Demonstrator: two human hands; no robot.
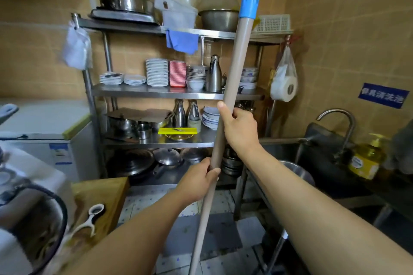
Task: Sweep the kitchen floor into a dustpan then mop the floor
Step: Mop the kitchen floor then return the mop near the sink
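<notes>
A long beige pole handle (pixel 232 69) with a blue sleeve at its top runs from the upper middle down to the bottom middle of the view, leaning slightly. My right hand (pixel 240 128) grips it higher up, thumb along the shaft. Lower on the same handle, my left hand (pixel 199 182) is closed around it. The head of the tool is out of view below, so I cannot tell whether it is a broom or a mop. The grey patterned floor tiles (pixel 223 203) show behind the pole. No dustpan is visible.
A steel shelf rack (pixel 156 91) with plates, flasks, pots and woks stands straight ahead. A sink (pixel 324 163) with a tap and a yellow soap bottle (pixel 366 158) is at the right. A wooden board (pixel 100 194), a peeler and a white freezer (pixel 44 123) are at the left.
</notes>
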